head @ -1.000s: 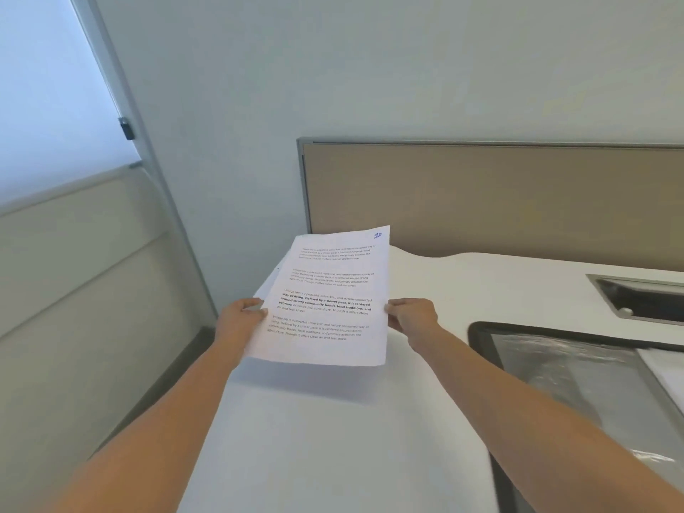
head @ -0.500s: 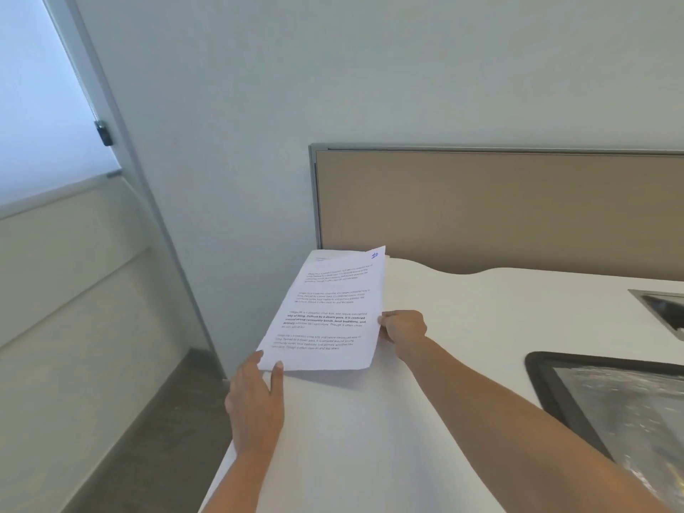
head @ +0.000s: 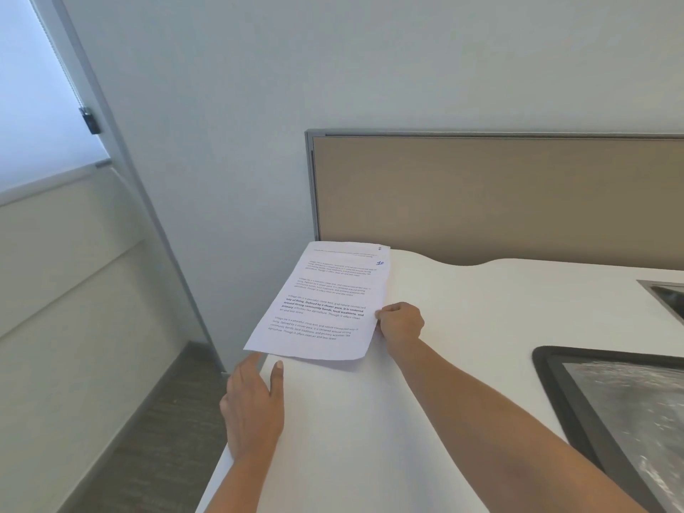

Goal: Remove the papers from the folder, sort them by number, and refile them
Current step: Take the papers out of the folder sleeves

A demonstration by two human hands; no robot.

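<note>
On smooth white desk (head: pixel 462 312), rectangular printed papers (head: pixel 325 301)

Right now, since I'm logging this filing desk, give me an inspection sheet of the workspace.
Surface: white desk.
Job's things: paper stack at the desk's left corner, sheet 10 on top, sheet 2 peeking behind; black-rimmed folder at right, cropped.
Clutter: metal-rimmed recess at far right.
Hands: left hand flat, fingers straight at the stack's near edge; right hand pinches its right edge.
Cables: nothing seen.
Surroundings: tan partition, pale wall, window at left.
</note>
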